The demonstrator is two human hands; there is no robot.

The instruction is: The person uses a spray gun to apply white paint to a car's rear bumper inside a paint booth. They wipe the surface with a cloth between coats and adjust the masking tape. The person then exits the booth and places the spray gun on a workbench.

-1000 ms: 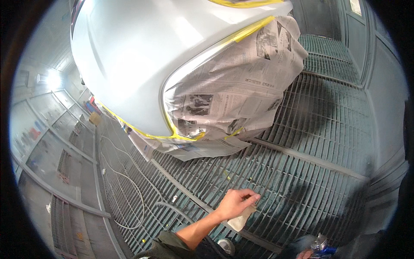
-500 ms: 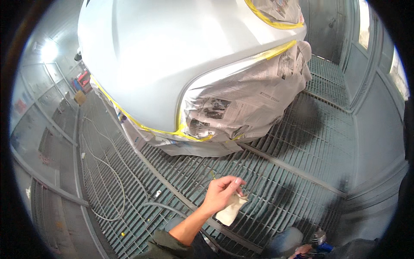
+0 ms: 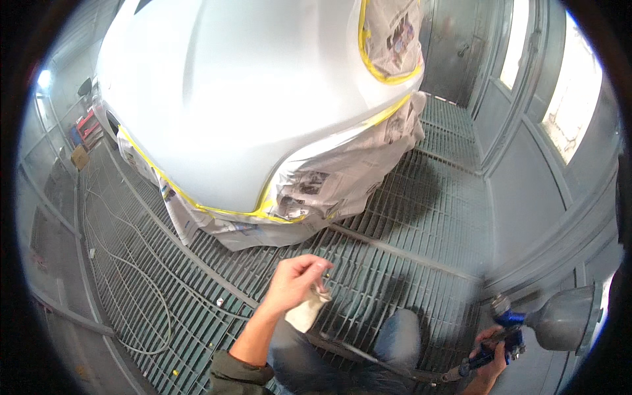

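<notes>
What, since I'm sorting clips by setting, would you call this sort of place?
Probably a paint booth: a pale car is masked with newspaper and yellow tape, the right hand holds a spray gun, and the floor is metal grating.

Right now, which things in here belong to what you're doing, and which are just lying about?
Part of the work:
spray gun, in the right hand
pale cloth, in the left hand
newspaper and yellow tape, on the silver car body

Seemingly just lying about:
brown box, far left
small white scrap, on the floor grating
</notes>
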